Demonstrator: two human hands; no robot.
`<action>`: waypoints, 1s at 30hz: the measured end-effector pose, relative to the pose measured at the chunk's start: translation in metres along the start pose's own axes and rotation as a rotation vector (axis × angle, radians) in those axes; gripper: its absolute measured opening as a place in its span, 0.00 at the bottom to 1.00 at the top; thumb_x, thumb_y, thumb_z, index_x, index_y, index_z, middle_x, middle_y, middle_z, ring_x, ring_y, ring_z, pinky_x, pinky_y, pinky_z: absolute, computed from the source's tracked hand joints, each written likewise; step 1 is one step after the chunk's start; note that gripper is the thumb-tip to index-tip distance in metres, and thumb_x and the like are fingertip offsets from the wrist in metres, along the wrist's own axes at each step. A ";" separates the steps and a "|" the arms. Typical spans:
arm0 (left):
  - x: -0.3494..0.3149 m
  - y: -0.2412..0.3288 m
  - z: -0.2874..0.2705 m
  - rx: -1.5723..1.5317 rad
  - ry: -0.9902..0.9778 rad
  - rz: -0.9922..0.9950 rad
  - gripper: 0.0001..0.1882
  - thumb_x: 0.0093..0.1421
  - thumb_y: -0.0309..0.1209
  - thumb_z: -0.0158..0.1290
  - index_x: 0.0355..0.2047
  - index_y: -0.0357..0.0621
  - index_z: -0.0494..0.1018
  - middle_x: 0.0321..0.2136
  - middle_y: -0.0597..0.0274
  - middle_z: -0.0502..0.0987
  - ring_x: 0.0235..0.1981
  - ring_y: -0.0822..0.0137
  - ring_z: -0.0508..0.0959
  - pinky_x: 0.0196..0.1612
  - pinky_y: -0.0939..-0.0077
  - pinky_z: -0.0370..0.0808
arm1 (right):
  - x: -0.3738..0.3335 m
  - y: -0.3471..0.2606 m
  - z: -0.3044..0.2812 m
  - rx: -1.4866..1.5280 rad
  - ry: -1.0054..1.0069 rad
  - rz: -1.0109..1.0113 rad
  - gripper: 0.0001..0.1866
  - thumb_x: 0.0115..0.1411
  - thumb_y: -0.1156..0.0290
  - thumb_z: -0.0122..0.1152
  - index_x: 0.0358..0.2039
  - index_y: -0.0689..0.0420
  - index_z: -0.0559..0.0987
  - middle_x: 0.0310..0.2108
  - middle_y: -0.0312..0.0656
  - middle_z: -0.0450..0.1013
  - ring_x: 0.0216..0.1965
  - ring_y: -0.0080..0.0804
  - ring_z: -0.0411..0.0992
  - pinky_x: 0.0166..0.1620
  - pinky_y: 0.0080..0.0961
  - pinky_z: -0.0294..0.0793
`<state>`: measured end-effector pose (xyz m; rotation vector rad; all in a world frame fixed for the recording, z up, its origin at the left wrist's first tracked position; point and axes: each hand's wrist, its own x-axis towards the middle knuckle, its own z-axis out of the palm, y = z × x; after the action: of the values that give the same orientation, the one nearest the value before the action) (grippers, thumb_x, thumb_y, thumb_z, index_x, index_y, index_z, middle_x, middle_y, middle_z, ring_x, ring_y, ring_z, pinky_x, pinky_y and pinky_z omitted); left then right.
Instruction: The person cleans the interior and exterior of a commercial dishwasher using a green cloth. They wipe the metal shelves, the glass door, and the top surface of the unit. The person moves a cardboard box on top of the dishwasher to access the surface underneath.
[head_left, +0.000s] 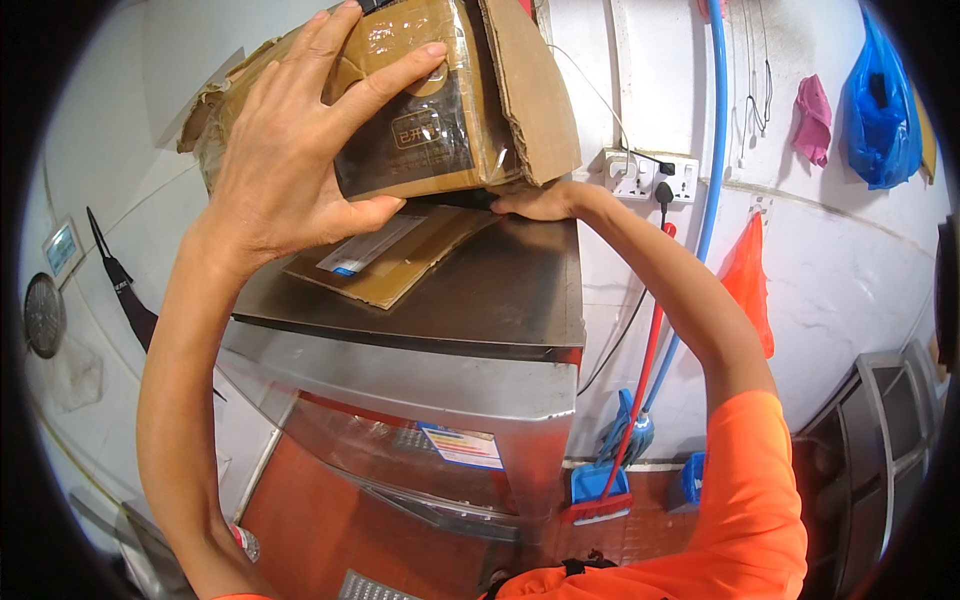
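**Hands gripping a cardboard box atop a steel cabinet**

Left hand (300,150) spreading wide across the near face of a cardboard box (420,100), fingers fanning up and to the right, thumb hooking under the lower edge. Grasping the box firmly, palm pressing flat against its side. Right hand (545,203) reaching up from the lower right, tucking beneath the box's bottom right corner, fingers mostly hiding under it; supporting the box from below, though exact finger curl not showing.

Box sitting raised at the top of the view, above the steel cabinet (470,300), its long axis running left to right and tilting slightly, left end higher and farther back. Clear tape glinting over a dark front panel; torn flaps sticking out at the left end and folding down at the right.

Lying beneath it on the cabinet top, a flattened cardboard sheet (400,260) bearing a white label. Left forearm rising steeply from the lower edge, wrist bending back. Right arm, in an orange sleeve (750,500), stretching up diagonally, elbow bending near the white wall by a red mop handle (645,360) and a blue hose (715,150).
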<state>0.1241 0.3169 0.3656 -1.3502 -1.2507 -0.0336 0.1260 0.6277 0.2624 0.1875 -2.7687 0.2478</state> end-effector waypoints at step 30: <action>-0.002 0.008 -0.006 0.005 -0.098 -0.059 0.45 0.37 0.46 0.63 0.61 0.65 0.66 0.66 0.45 0.55 0.64 0.42 0.60 0.63 0.52 0.60 | -0.113 0.017 -0.002 0.009 0.297 -0.018 0.44 0.64 0.34 0.30 0.59 0.64 0.68 0.59 0.54 0.65 0.62 0.49 0.61 0.64 0.39 0.59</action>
<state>0.1323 0.3134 0.3601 -1.3236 -1.3721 -0.0057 0.2288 0.6556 0.2218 0.1633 -2.4712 0.2606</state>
